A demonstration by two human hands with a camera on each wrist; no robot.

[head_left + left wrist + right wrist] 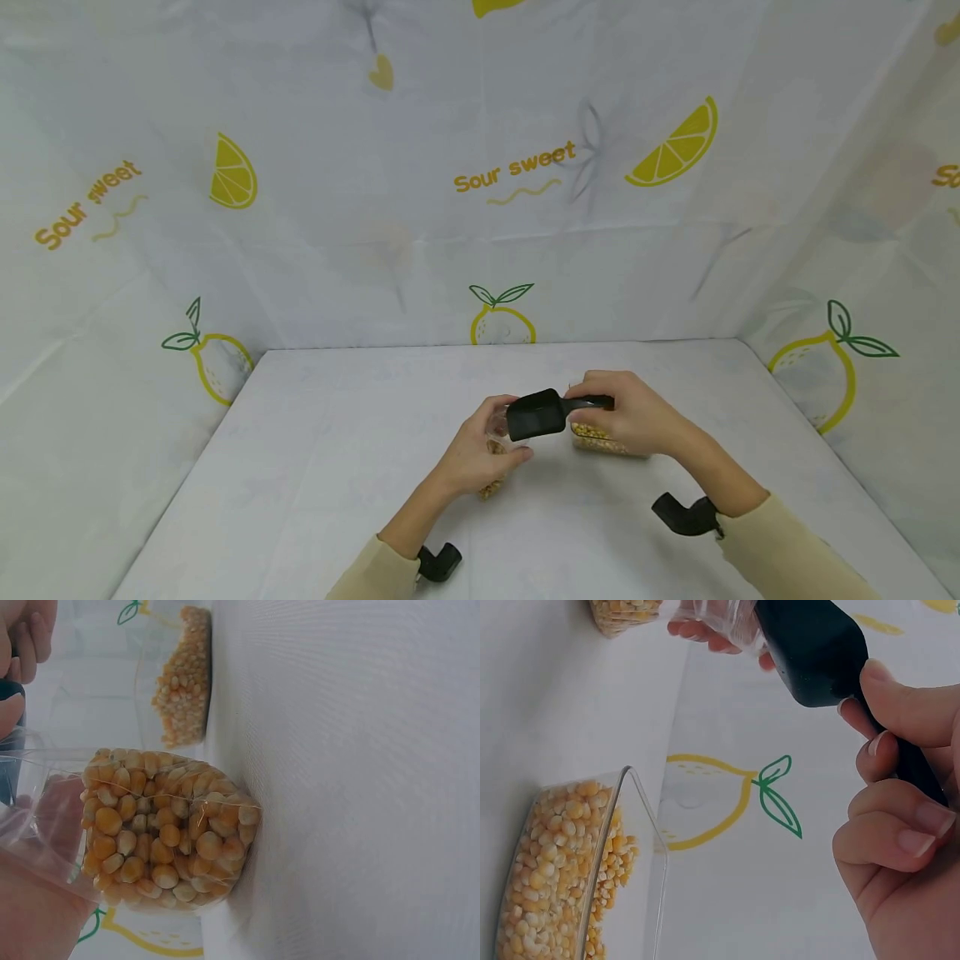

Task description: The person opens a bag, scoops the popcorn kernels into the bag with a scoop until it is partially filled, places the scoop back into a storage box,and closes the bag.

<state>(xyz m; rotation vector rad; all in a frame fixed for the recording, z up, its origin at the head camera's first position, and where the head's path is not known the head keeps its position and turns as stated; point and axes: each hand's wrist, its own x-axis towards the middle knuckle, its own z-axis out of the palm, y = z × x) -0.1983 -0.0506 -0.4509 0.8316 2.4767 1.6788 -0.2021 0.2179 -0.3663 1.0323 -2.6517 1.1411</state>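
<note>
My left hand [468, 457] holds the upper part of a clear plastic bag [41, 851]. Corn kernels [169, 832] fill its lower part, which stands on the table. A black scoop [537, 417] is tilted at the bag's mouth, and no kernels show in its bowl in the head view. Its handle is gripped by my right hand [637, 414], with the thumb pressed along it in the right wrist view. Below and beside that hand stands a clear rectangular container [622, 776] of corn kernels, partly hidden by the hand in the head view.
A white-covered table [300, 467] lies under everything. White cloth [337, 250] printed with lemons hangs behind it and at both sides. A black curved device [686, 514] sits at the right wrist, and a similar device [439, 562] at the left.
</note>
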